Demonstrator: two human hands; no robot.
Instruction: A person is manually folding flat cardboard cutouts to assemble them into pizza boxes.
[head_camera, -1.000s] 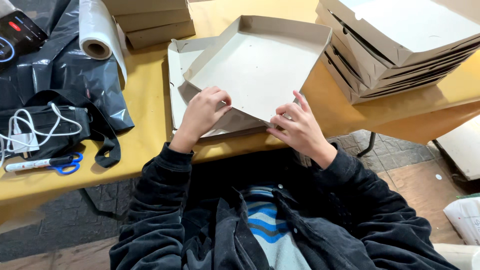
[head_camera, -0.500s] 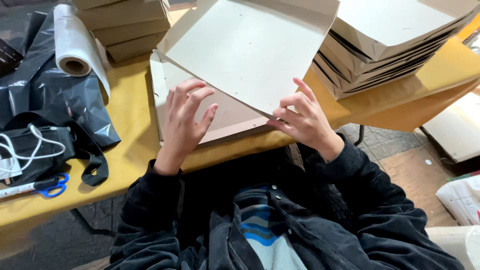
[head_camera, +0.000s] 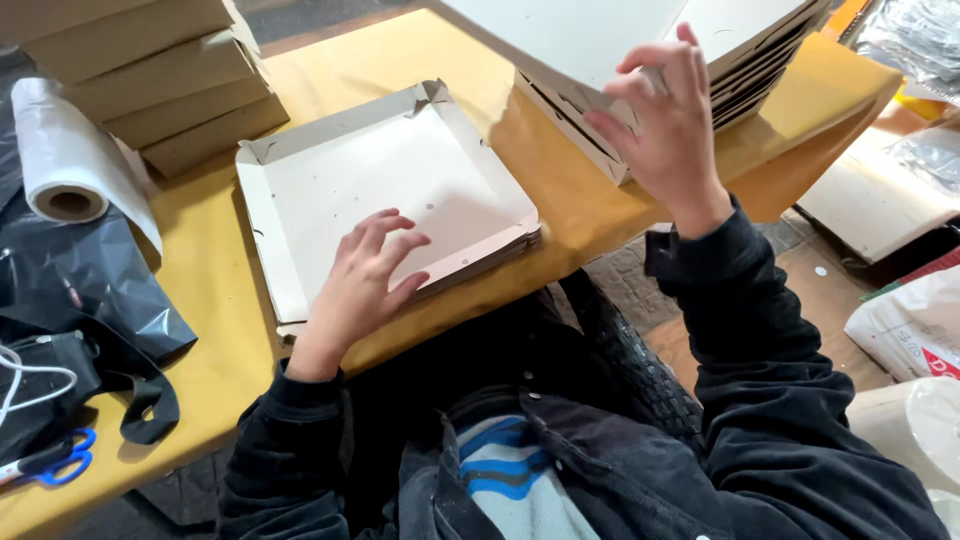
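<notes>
A stack of flat, unfolded cardboard box blanks (head_camera: 330, 170) lies on the yellow table (head_camera: 200, 350) in front of me. My left hand (head_camera: 362, 272) rests on the near edge of the top blank, fingers spread, gripping nothing. My right hand (head_camera: 665, 120) is raised at the upper right and holds the edge of a pale folded cardboard box (head_camera: 570, 35), lifted above a pile of finished boxes (head_camera: 760, 70).
Closed brown boxes (head_camera: 140, 85) are stacked at the back left. A roll of clear plastic (head_camera: 65, 170), black plastic bags (head_camera: 90, 290), white cable (head_camera: 30, 385) and blue-handled scissors (head_camera: 55, 465) lie at left. White sacks (head_camera: 910, 330) sit on the floor at right.
My right hand has lifted the folded box off the stack and carried it up to the right. My left hand let go and settled on the flat blank.
</notes>
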